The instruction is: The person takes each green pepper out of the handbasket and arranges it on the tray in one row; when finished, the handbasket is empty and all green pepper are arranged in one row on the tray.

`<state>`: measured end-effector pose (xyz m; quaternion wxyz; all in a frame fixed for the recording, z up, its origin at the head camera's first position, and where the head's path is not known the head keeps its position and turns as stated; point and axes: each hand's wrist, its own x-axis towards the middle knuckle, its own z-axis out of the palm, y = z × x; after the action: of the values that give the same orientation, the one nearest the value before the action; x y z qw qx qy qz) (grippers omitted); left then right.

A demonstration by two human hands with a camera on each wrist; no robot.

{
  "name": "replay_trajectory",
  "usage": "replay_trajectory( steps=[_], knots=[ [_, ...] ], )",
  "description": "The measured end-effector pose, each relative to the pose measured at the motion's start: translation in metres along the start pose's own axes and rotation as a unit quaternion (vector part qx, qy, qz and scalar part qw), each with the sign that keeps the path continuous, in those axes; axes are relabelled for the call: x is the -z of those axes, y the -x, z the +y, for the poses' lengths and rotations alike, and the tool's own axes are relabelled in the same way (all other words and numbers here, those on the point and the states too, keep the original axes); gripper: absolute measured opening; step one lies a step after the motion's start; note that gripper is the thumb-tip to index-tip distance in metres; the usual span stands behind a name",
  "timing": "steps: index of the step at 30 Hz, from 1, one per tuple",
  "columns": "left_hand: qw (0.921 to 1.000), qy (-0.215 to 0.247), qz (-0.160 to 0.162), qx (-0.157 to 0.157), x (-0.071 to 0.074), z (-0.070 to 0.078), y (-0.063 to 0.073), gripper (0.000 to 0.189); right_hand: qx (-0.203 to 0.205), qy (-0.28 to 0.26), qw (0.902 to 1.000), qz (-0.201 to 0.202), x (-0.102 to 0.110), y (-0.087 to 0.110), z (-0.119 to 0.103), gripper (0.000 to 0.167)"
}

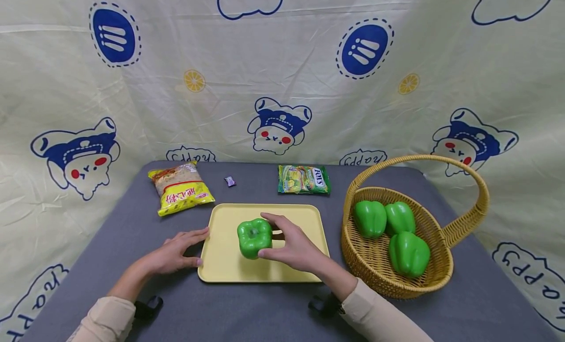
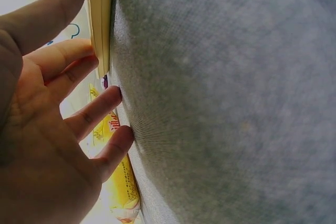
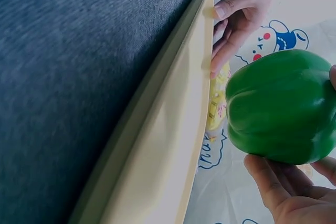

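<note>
A green bell pepper point(image 1: 254, 239) is held above the yellow tray point(image 1: 225, 268) by my right hand point(image 1: 296, 245), its thumb and fingers gripping the pepper from the right. The right wrist view shows a gap between the pepper point(image 3: 283, 106) and the tray point(image 3: 157, 161). My left hand point(image 1: 178, 251) touches the tray's left edge with thumb and fingertips, fingers nearly straight. In the left wrist view, the lower fingertips of that hand point(image 2: 58, 103) come down to the grey cloth beside the tray's rim point(image 2: 100, 24).
A wicker basket point(image 1: 393, 289) with a tall handle stands on the right, holding several green peppers point(image 1: 409, 253). Behind the tray lie a yellow snack bag point(image 1: 183, 190), a small purple packet point(image 1: 230, 181) and a green packet point(image 1: 303, 179). A printed curtain point(image 1: 176, 121) hangs behind the table.
</note>
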<state>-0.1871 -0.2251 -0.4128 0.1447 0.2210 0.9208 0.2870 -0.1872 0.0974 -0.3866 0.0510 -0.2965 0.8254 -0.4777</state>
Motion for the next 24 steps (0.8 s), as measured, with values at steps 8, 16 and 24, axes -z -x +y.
replay_trajectory(
  steps=[8,16,24],
  knots=[
    [1.0000,0.002,0.000,-0.003,0.000,0.000,0.000,0.073,-0.002,-0.003,1.0000,-0.003,-0.013,-0.011,0.001,0.073],
    [1.0000,-0.001,0.002,-0.007,0.001,0.001,0.000,0.073,-0.025,-0.014,0.9996,-0.008,-0.024,-0.019,0.002,0.074],
    [1.0000,0.003,0.001,-0.002,0.000,0.000,0.000,0.073,-0.061,-0.006,0.9979,-0.019,-0.036,-0.026,0.004,0.074]
  ],
)
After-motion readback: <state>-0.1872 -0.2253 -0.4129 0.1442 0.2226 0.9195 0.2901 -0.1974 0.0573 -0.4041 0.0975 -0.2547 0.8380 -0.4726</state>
